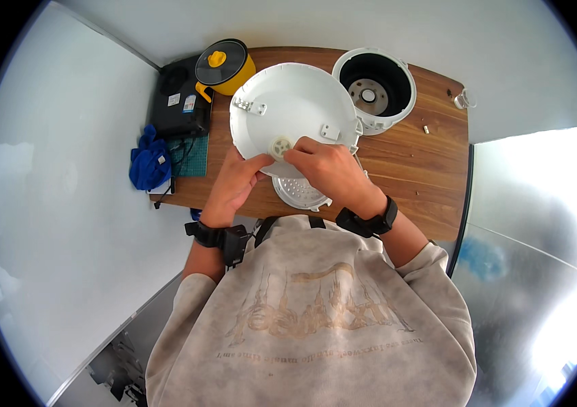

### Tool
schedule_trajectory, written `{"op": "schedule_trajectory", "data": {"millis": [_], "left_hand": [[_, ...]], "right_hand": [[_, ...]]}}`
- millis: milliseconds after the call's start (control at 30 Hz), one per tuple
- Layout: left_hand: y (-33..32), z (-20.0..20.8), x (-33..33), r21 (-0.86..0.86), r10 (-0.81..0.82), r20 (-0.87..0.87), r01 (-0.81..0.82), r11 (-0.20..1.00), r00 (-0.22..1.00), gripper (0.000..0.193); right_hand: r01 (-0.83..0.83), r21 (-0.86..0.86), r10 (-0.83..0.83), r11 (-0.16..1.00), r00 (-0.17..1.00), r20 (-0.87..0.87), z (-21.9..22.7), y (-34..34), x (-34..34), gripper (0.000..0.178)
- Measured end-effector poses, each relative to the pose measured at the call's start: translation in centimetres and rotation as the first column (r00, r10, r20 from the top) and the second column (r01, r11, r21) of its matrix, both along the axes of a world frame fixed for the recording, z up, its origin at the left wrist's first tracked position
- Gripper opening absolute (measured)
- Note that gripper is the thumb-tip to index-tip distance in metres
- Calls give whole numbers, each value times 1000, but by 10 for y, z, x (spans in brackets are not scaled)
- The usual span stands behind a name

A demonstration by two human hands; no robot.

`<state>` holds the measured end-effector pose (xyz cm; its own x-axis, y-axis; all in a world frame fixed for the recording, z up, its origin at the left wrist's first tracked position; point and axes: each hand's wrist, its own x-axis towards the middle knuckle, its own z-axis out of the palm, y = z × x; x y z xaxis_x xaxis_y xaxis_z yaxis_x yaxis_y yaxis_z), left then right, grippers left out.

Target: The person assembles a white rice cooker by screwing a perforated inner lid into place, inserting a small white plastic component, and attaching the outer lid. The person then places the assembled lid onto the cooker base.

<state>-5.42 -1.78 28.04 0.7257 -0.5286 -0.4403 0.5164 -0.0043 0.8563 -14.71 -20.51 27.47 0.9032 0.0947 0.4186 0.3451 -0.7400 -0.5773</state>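
Observation:
A white round rice cooker lid [295, 102] is tilted up in front of me, its hollow inner side facing me, with metal brackets inside. My left hand [233, 182] is closed on its lower left rim, thumb beside a small round off-white vent piece [280, 147]. Bent over the same vent piece, my right hand [329, 169] has its fingertips pinched at its right edge; they partly hide it. Below the lid, a perforated pale metal disc [294, 195] lies at the table's near edge, partly covered. The rice cooker body [407, 102] stands uncovered at the far right, its heating plate showing.
At the back left are a yellow pot [241, 78] with a dark lid and a black boxy appliance [180, 112]. A blue cloth [148, 163] and green mat [197, 159] lie nearer. A clear cup [463, 100] and a small white piece [425, 129] sit right on the wooden table [431, 183].

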Motion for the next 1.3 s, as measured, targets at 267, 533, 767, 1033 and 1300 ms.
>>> {"op": "schedule_trajectory", "data": {"millis": [267, 533, 767, 1033, 1300], "left_hand": [[0, 0, 0, -1, 18, -60, -18, 1000, 998, 49], [4, -1, 1, -4, -39, -67, 38, 999, 997, 55], [4, -3, -3, -28, 35, -31, -35, 999, 999, 54], [8, 0, -1, -3, 2, -23, -3, 1000, 1000, 67], [11, 3, -1, 100, -51, 102, 41, 994, 993, 67]], "right_hand": [[-46, -139, 50, 989, 998, 26, 0, -3, 2, 19], [-79, -180, 81, 980, 997, 3, 3, -6, 1, 15], [-73, -41, 68, 997, 993, -96, -1, -9, -3, 21], [-59, 166, 81, 984, 988, -128, 9, -10, -3, 13], [-4, 241, 47, 971, 984, -171, 7, -4, -2, 10]]}}
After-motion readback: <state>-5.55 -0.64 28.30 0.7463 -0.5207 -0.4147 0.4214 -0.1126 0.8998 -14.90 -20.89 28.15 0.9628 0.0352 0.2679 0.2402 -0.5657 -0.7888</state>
